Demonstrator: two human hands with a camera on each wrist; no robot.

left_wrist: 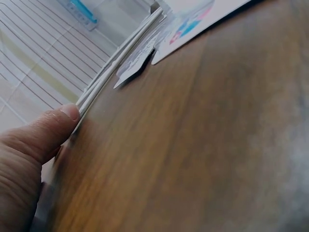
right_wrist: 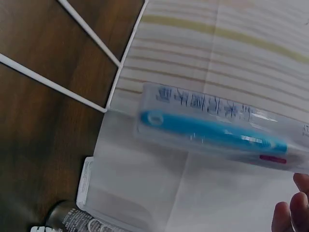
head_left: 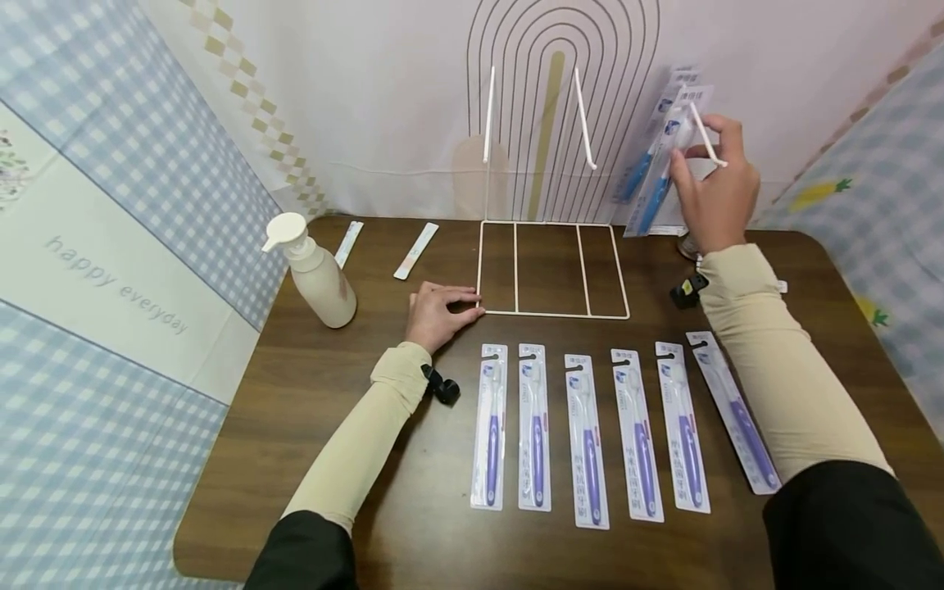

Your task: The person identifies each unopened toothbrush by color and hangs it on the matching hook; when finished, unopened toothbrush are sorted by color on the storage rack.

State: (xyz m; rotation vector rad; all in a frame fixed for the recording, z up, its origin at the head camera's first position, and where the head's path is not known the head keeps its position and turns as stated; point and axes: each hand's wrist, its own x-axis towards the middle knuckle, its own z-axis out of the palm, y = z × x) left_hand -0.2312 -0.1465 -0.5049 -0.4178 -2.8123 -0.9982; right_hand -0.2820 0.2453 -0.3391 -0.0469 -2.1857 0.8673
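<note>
A white wire display rack [head_left: 553, 314] stands on the table, with prongs sticking out toward me. My left hand [head_left: 440, 315] pinches the front left corner of its base; in the left wrist view the thumb [left_wrist: 53, 126] lies against the white wire. At the right prong, my right hand [head_left: 719, 192] holds a packaged blue toothbrush [head_left: 652, 197] by its edge, the pack's top at the prong. Another blue toothbrush pack [head_left: 640, 168] hangs behind it. The right wrist view shows the blue handle [right_wrist: 207, 130] through clear plastic, with fingertips [right_wrist: 299, 208] at the lower right.
Several purple toothbrush packs [head_left: 589, 451] lie in a row before the rack. A pump bottle [head_left: 324, 287] and two slim sachets [head_left: 416, 251] are at the left. Behind the right hand a dark can [right_wrist: 67, 217] partly shows. A patterned cloth [head_left: 383, 106] backs the table.
</note>
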